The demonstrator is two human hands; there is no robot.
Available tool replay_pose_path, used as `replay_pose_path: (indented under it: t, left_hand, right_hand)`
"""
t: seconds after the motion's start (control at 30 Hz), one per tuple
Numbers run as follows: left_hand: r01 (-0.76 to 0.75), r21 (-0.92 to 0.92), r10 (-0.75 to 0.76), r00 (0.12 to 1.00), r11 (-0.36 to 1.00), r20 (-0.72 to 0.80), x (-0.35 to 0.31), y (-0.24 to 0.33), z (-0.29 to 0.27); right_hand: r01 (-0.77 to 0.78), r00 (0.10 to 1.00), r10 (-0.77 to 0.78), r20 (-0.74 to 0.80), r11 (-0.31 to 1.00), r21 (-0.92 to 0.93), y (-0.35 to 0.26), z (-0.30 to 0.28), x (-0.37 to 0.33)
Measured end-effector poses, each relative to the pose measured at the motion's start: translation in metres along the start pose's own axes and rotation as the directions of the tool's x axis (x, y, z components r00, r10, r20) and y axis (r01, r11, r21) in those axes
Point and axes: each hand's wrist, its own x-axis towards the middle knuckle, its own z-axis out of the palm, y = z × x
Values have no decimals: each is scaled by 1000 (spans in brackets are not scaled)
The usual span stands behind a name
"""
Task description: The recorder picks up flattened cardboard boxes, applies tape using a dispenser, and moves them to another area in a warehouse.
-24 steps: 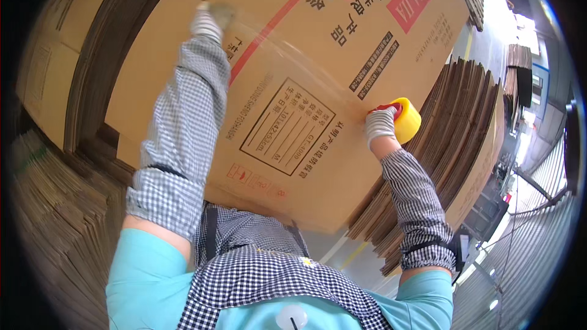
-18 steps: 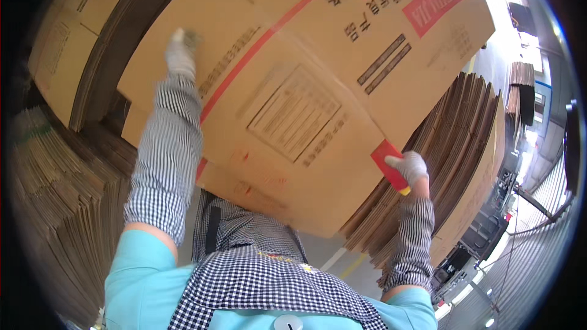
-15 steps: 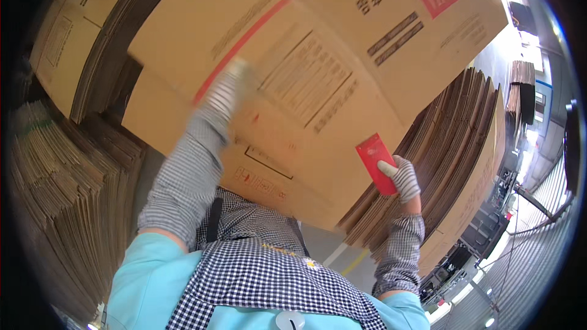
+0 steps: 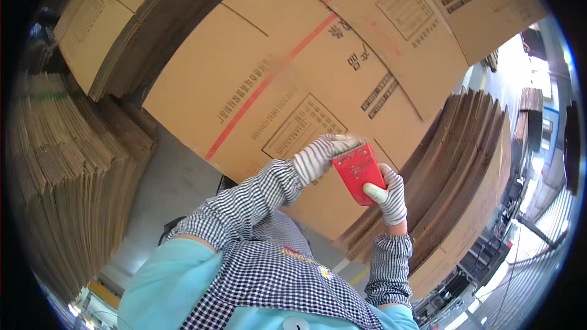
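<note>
My right hand [image 4: 389, 194] is closed round a flat red hand tool [image 4: 359, 174], thumb on its face. A toothed metal strip with rivets runs along the tool's top edge. My left hand [image 4: 321, 154], in a striped glove, reaches across to that edge. Its fingers are stretched out beside the teeth; whether they touch the metal or the board cannot be told. Behind both hands a printed cardboard sheet [image 4: 244, 67] with a red stripe lies at a slant. A second printed sheet [image 4: 422, 55] overlaps it at the upper right.
Stacks of flat cardboard stand around me: one stack [image 4: 73, 177] at the left, another [image 4: 147, 30] at the upper left, a third [image 4: 452, 165] at the right. Grey floor [image 4: 165, 177] shows between the left stack and the sheet. Machinery [image 4: 483, 250] stands at the far right.
My left hand has moved right and down, off the middle of the cardboard, to the red tool's toothed edge. The tool has shifted slightly left and down. The printed sheets lie differently.
</note>
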Motion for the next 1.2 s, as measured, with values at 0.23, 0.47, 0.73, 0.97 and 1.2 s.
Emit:
replay_pose_path:
  t: [0.23,0.47,0.73,0.97,1.2]
  left_hand:
    - [-81,479,434,571,874,-696,82,84,-124]
    - [589,693,882,448,-415,147,105,184,-213]
    - [-502,248,516,516,829,-684,119,181,-223]
    - [-463,53,339,561,885,-755,141,158,-205]
    - [-474,106,377,524,874,-764,131,173,-205]
  right_hand:
    - [-98,988,114,104,984,-147,-2,-3,108]
    - [-279,924,383,-1,672,-686,26,-14,232]
    - [-311,871,488,56,636,-706,8,-20,260]
    - [-488,812,582,42,716,-499,120,-139,160]
    - [-320,747,629,-216,54,-946,55,-56,212]
